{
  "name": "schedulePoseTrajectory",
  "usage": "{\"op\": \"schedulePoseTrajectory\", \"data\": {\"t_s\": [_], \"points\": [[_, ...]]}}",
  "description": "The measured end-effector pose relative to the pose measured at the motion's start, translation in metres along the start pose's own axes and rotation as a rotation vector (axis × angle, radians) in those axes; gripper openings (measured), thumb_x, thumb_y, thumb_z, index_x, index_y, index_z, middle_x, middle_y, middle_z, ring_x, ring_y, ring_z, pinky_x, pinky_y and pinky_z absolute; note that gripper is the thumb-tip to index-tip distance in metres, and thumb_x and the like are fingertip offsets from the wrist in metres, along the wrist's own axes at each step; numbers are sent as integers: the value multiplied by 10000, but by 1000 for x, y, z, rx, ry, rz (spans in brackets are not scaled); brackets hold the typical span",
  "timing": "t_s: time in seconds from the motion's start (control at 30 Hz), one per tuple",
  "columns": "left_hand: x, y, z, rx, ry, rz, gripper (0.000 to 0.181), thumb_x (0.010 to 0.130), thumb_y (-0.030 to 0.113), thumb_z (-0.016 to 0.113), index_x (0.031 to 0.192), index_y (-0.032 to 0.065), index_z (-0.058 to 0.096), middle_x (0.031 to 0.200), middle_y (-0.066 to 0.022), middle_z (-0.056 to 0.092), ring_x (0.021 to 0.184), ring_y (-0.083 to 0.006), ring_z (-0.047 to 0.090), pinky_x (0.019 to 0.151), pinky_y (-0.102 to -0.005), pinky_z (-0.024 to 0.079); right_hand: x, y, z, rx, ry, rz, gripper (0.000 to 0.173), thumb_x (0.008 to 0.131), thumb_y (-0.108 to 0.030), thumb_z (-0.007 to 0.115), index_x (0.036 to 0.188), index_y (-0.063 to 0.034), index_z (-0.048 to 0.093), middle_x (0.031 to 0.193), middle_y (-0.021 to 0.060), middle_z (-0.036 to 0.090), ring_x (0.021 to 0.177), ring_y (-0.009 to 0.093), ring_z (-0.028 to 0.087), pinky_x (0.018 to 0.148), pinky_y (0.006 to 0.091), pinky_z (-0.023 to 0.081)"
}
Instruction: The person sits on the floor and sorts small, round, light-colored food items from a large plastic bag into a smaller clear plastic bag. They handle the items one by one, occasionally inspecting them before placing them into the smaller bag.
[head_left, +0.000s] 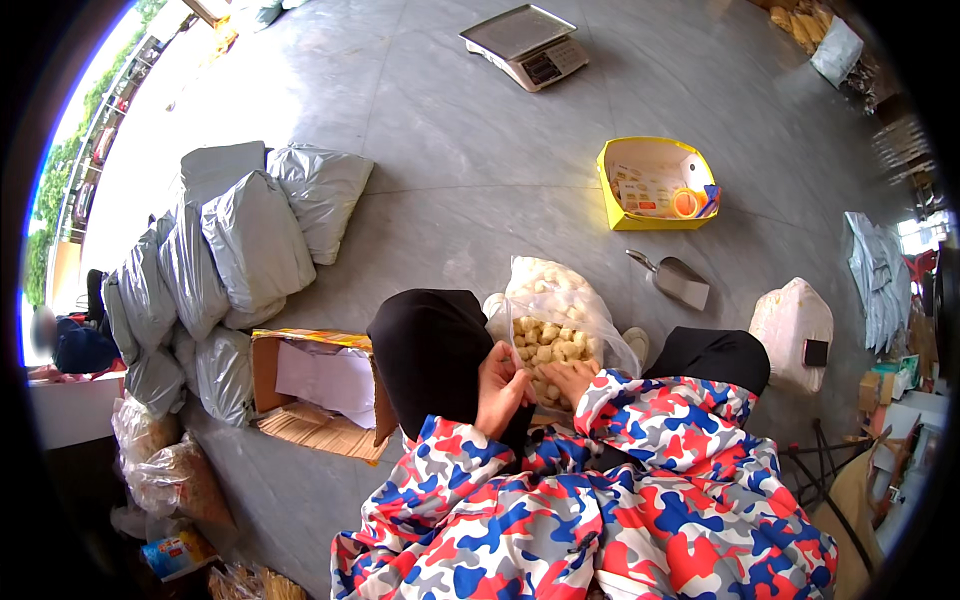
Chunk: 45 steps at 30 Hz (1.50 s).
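Observation:
A clear plastic bag (551, 281) stands between my knees, its mouth turned towards me, with many pale, roundish lumps (555, 341) inside; what they are I cannot tell. My left hand (501, 386) pinches the left edge of the bag's mouth between thumb and fingers. At the front of the opening, my right hand (571, 377) rests with its fingers on the lumps, and the fingertips are partly hidden among them. Beyond my right knee lies a metal scoop (679, 281) on the grey floor.
A yellow box (660, 223) holding cards and an orange tape roll stands ahead, with a digital scale (525, 45) farther off. Grey plastic parcels (259, 240) are piled left, beside an open cardboard box (322, 435) holding paper. A whitish package (787, 322) with a dark object stands right.

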<state>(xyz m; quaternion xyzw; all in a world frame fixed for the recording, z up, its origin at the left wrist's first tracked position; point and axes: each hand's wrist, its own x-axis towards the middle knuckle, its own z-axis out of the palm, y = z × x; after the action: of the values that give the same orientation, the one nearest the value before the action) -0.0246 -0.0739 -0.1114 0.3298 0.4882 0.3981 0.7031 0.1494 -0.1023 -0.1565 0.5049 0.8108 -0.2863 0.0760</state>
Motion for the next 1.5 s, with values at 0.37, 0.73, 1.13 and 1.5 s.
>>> {"op": "schedulePoseTrajectory", "data": {"t_s": [0.37, 0.73, 1.13, 1.5], "points": [[0, 6, 2, -21, 20, 23, 111, 783, 20, 486, 797, 56, 382, 523, -62, 527, 387, -124, 500, 370, -207, 376, -51, 25, -51, 481, 219, -143, 527, 681, 122, 354, 1152, -55, 509, 1294, 136, 450, 1207, 314, 410, 1020, 362, 326], [2, 1, -1, -38, 40, 70, 112, 775, -7, 477, 794, 56, 386, 507, -65, 514, 375, -127, 486, 359, -222, 379, -82, 26, -23, 342, 811, 411, 568, 556, -49, 741, 1042, -33, 449, 976, 117, 494, 826, 226, 522, 657, 317, 448], [-3, -1, -4, -105, 137, 188, 99, 812, 15, 472, 814, 62, 385, 574, -53, 508, 418, -131, 512, 378, -217, 380, -93, 36, 8, 624, 382, 553, 200, 862, -190, 491, 956, -23, 548, 666, 88, 596, 516, 178, 579, 487, 305, 468], [6, 4, -3, -137, 134, 166, 110, 815, 19, 468, 803, 78, 376, 561, -50, 499, 406, -143, 500, 375, -223, 377, -89, 30, -21, 952, 611, 550, 320, 928, -264, 369, 882, -14, 564, 595, 48, 559, 371, 100, 481, 367, 231, 399]]}}
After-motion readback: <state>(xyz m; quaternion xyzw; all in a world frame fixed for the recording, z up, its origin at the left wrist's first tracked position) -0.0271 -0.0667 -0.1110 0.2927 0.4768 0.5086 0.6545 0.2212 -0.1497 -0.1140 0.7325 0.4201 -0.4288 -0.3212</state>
